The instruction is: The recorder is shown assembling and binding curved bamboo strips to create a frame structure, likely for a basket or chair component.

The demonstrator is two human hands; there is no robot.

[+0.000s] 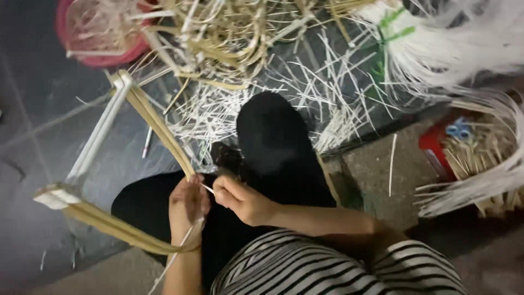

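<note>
Frame [109, 164] left of knee [273, 142]; strip pile [229, 38] ahead; box [436, 147] right.

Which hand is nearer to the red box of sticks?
Right. The right hand is at the lap's middle, on the side toward the red box of sticks; the left hand sits farther away, gripping the bent tan cane frame.

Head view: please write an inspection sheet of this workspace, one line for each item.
Surface: dark floor, with a paler concrete patch at right.
Job's things: bamboo-strip frame, bent into a loop with white-wrapped corners; thin white strip.
Clutter: cut white strips scattered; tangled bamboo strips; pink basin; white fibre bundle; red box with sticks and blue scissors.
Grippers: left hand grips the frame; right hand pinches the thin strip.
Cables: nothing seen.
Surroundings: the person's black-clad legs, striped top.
</note>
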